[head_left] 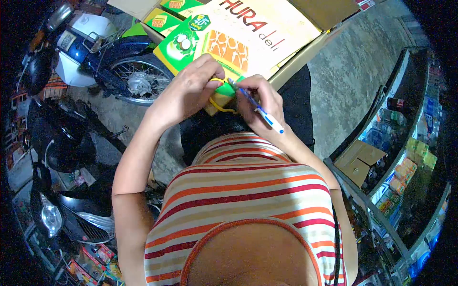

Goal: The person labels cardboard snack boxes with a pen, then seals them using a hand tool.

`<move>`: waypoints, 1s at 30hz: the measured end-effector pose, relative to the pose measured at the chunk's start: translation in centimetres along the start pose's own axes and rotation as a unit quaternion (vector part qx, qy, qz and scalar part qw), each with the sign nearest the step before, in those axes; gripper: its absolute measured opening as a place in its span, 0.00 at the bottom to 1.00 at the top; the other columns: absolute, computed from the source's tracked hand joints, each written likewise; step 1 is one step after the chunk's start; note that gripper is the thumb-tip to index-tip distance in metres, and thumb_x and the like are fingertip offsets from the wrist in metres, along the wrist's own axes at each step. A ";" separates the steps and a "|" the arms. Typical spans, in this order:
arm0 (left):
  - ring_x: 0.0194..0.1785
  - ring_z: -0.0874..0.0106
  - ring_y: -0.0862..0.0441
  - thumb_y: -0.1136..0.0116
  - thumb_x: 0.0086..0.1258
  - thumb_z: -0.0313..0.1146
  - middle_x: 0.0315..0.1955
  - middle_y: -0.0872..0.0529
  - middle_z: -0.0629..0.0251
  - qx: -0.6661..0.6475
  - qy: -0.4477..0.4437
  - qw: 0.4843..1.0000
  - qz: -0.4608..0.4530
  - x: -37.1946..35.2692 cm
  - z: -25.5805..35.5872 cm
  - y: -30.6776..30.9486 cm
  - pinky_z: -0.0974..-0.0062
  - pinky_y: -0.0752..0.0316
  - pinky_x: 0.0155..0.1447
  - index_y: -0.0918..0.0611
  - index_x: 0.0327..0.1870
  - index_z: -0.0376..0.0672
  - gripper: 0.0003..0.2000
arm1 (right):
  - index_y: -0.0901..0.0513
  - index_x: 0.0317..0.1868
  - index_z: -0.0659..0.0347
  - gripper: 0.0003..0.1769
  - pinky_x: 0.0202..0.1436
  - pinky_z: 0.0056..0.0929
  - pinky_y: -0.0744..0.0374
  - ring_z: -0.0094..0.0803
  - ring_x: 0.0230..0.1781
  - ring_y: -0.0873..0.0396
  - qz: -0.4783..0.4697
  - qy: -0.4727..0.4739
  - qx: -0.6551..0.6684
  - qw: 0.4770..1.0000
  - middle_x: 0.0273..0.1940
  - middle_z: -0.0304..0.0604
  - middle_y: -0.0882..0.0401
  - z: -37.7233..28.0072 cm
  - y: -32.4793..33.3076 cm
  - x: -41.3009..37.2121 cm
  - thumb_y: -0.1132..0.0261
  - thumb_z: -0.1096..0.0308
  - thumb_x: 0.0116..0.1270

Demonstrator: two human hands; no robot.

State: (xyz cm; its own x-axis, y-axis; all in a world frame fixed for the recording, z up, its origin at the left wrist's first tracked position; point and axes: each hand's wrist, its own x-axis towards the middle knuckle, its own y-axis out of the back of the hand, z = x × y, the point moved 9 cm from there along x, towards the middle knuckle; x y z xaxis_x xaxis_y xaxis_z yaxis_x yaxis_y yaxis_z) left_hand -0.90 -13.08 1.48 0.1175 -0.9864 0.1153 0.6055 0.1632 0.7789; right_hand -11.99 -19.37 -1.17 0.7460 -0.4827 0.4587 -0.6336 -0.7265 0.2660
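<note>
A blue-and-white ballpoint pen (270, 120) rests in my right hand (267, 102), its tip pointing up and left toward the box and its white end toward me. Pinched in my left hand (193, 86) is a thin yellow cord (220, 107), which loops by the fingertips and hangs over the near edge. Both hands meet at the near corner of a green-and-cream HURA deli box (257, 33), which has a printed cake picture. That box sits in an open cardboard carton (305, 45), beside other green boxes (164, 21).
A parked blue-and-white motorbike (95, 57) stands at the left, with a dark scooter (71, 209) nearer me. On the right, a shelf rack (367, 190) holds bottles (386, 126), small packs and a cardboard piece (359, 163). The floor (343, 95) is concrete.
</note>
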 end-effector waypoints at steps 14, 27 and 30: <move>0.42 0.60 0.22 0.39 0.63 0.22 0.34 0.22 0.58 -0.007 -0.022 0.997 0.080 0.1 -0.2 0.8 0.68 0.26 0.47 0.22 0.37 0.36 0.05 | 0.26 0.42 0.66 0.15 0.38 0.36 0.22 0.44 0.31 0.21 -0.030 0.092 -0.048 0.994 0.33 0.49 0.22 -1.3 -1.1 0.0 0.32 0.83 0.55; 0.41 0.60 0.22 0.39 0.62 0.22 0.33 0.22 0.58 -0.011 -0.020 0.997 0.073 0.2 -0.6 0.5 0.68 0.26 0.46 0.23 0.36 0.35 0.05 | 0.29 0.37 0.63 0.12 0.33 0.38 0.26 0.46 0.29 0.25 -0.021 0.067 -0.053 0.996 0.29 0.48 0.28 -1.5 -1.0 0.6 0.32 0.78 0.59; 0.41 0.59 0.22 0.40 0.62 0.22 0.34 0.22 0.58 -0.010 -0.028 0.997 0.069 0.0 -0.6 0.4 0.69 0.26 0.47 0.23 0.36 0.35 0.05 | 0.29 0.36 0.63 0.11 0.32 0.39 0.26 0.46 0.28 0.24 -0.026 0.028 -0.056 0.998 0.29 0.48 0.27 -1.2 -0.9 0.8 0.33 0.77 0.60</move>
State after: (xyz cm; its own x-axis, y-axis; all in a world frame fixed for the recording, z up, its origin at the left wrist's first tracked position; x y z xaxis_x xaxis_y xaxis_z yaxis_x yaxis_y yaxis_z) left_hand -0.13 -13.01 1.42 0.1573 -0.9541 0.2550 0.6022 0.2973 0.7409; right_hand -11.09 -18.51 -0.06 0.7677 -0.4154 0.4880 -0.6159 -0.6887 0.3827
